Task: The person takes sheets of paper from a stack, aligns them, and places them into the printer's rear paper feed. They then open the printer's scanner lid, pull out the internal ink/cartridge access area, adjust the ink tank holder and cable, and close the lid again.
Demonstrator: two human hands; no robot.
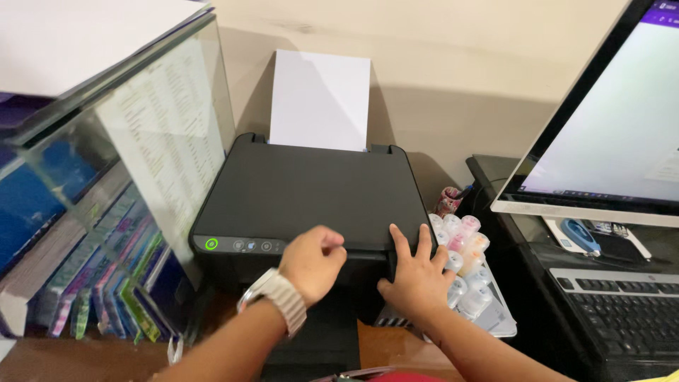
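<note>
Fingers (407, 244) on black printer (304, 194)

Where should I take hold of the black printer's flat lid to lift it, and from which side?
Probably at the front edge of the printer lid, coming from the front. The lid spans the whole top, and white paper stands in the rear feed, so the back looks blocked. The left hand and right hand already sit at that front edge, right fingers lying over it.

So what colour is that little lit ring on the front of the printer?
Green. The lit ring glows at the left end of the black printer front panel, seen in the head view.
</note>
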